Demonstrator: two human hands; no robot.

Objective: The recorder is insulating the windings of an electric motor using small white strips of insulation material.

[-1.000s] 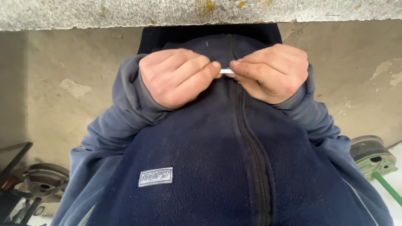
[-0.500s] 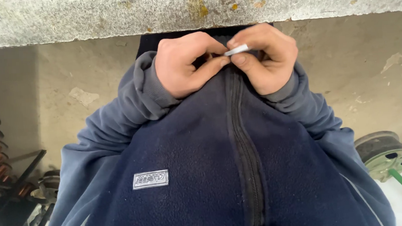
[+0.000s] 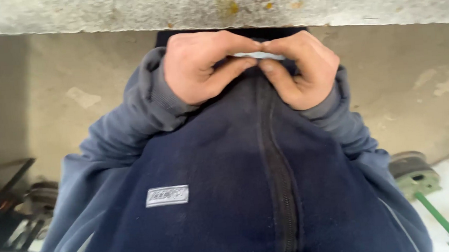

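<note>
Both hands are held up against the chest of a dark blue fleece jacket [image 3: 228,193], just under the rough edge of a concrete slab [image 3: 217,4], and the fingers of the left hand [image 3: 200,65] and right hand [image 3: 304,69] are closed on the two ends of a small white stick [image 3: 259,55]. The work probably goes best with a light, even pinch at each end, so the thin piece neither bends nor slips. The stick looks slim, pale and straight, mostly hidden by the fingertips.

At 12 o'clock you've got a rough grey concrete slab edge [image 3: 124,10], rust-stained. Below it, bare patchy concrete floor [image 3: 66,89]. Dark metal parts [image 3: 27,205] at 8 o'clock; green-handled tool [image 3: 438,216] at 4 o'clock. Flat daylight.
</note>
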